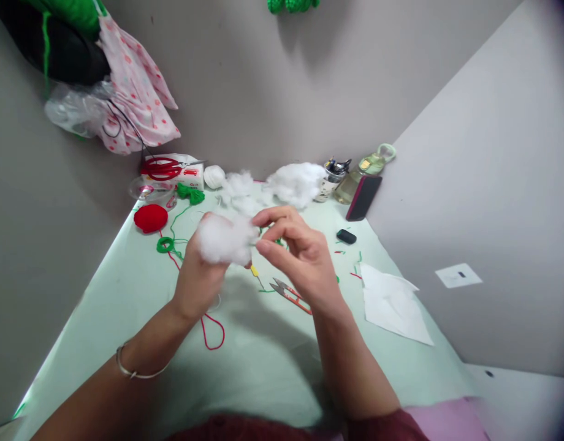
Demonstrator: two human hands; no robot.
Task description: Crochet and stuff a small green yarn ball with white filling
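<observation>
A fluffy tuft of white stuffing (224,240) lies against my left hand (201,272), which is closed around it and has its fingers mostly hidden behind the fluff. My right hand (300,248) is at the right edge of the tuft, thumb and fingertips closed on a wisp of it. Below and between the hands, a yellow-handled tool (254,270) points down toward the table. Small thread snips with orange handles (293,296) lie beside my right wrist. A loop of red yarn (213,334) rests below my left hand.
Red yarn ball (151,218), green yarn ring (165,245) and red scissors (162,168) are at the left. More stuffing (295,184), a pen cup (328,182), a bottle (355,180) and a phone (364,198) stand at the back. White cloth (395,300) lies right.
</observation>
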